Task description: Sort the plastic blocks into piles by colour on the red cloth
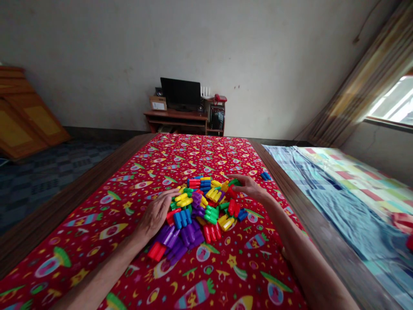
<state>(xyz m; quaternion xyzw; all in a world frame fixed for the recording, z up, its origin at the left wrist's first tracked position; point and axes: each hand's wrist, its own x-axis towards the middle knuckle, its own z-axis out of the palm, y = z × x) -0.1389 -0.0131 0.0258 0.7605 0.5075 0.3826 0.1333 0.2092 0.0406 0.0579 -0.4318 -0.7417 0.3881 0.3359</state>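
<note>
- Red cloth (200, 155) printed with rockets, stars and moons covers a long wooden table (64, 202), and everything handled lies on it.
- At the middle of the cloth sits a pile of plastic blocks (196, 211): short ribbed pieces in purple, blue, yellow, green and red, heaped loosely and touching one another.
- The left hand (156, 215) lies at the pile's left edge, palm down and fingers loosely spread. Its fingertips rest against red and green pieces and it grasps nothing.
- The right hand (248, 187) is at the far right corner of the pile, with its fingers reaching in to a green block (234, 182). Whether they actually pinch it cannot be told.
- Both bare forearms come in from the near edge, one on each side of the heap.
- A lone blue block (265, 175) lies apart from the pile, just beyond the right hand and near the cloth's right border.
- Right of the table spreads a checked sheet (338, 189) in blue and pastel colours.
- Beyond the far end of the table, a low wooden desk (176, 118) stands against the pale wall. It carries a dark monitor (180, 92), a cardboard box (158, 103) and a red telephone (220, 98).
- A striped curtain (361, 86) hangs beside a bright window (396, 103) on the right.
- A wooden cabinet (26, 116) stands at the left, over a dark patterned floor (38, 168).
</note>
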